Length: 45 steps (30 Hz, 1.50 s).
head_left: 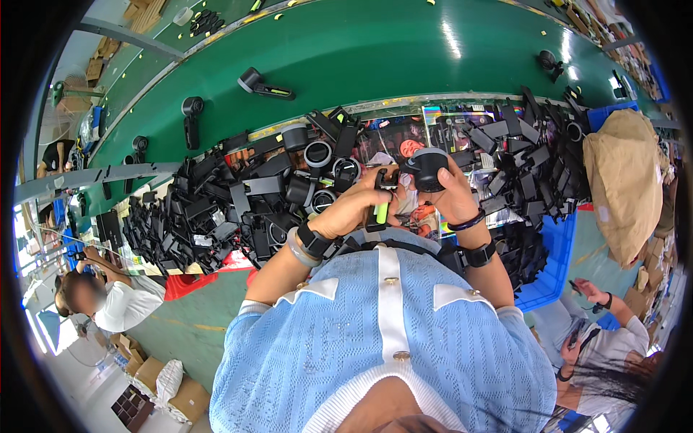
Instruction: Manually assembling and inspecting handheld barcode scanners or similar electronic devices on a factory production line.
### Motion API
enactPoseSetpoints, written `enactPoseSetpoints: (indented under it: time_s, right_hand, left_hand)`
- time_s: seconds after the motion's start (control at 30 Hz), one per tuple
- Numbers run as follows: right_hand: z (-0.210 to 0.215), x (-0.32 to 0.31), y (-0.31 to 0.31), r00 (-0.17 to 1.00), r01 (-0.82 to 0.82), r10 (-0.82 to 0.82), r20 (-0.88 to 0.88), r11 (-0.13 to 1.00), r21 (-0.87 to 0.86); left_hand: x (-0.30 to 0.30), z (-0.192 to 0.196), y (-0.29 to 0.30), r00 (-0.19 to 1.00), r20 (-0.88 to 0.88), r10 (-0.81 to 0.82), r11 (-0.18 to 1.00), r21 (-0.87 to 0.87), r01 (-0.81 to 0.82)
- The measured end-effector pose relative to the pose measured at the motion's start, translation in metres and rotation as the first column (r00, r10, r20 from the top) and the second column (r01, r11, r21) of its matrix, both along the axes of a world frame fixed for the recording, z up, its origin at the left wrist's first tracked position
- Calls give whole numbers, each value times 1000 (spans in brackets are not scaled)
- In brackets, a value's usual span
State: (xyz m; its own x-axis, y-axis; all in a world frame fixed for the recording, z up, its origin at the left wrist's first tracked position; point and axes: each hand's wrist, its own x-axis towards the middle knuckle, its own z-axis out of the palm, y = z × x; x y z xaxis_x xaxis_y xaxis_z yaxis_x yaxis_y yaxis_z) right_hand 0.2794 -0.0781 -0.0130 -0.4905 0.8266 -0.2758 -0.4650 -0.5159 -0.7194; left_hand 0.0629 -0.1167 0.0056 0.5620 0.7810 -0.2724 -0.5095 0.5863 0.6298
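Observation:
My left hand (pixel 357 206) grips a flat black plastic part with a yellow-green strip (pixel 381 211), close in front of my chest. My right hand (pixel 449 189) holds a round black cylinder part (pixel 427 167) right beside it, the two pieces nearly touching. Both wrists wear bands. Under my hands lies a big heap of black plastic parts (pixel 238 202) and black rings (pixel 317 154) spread along the bench edge.
A green conveyor belt (pixel 404 50) runs behind the heap, carrying a few assembled black pieces (pixel 263 85). A blue bin (pixel 554 263) stands at right under a brown bag (pixel 624 180). One person sits at lower left (pixel 108 296), another at lower right (pixel 599 346).

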Motion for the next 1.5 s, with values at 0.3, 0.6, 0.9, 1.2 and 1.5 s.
enactPoseSetpoints:
  time_s: [0.3, 0.6, 0.9, 1.2, 1.5]
  right_hand:
    - [23, -7, 6, 995, 21, -37, 95, 986, 164]
    - [43, -17, 20, 916, -30, -48, 398, 982, 186]
    - [41, -16, 22, 899, -90, -20, 438, 969, 228]
    - [60, -9, 77, 698, -640, 254, 669, 641, 424]
    - [31, -23, 66, 635, -654, 62, 770, 573, 494]
  left_hand:
    - [5, 6, 6, 953, -253, 164, 985, -15, -173]
    - [5, 5, 9, 918, -315, 242, 970, 40, -241]
    - [7, -1, 12, 870, -403, 284, 959, 127, -254]
    - [12, 9, 10, 646, -725, 240, 941, 338, 29]
    - [-3, -15, 17, 663, -733, 154, 905, 373, 202]
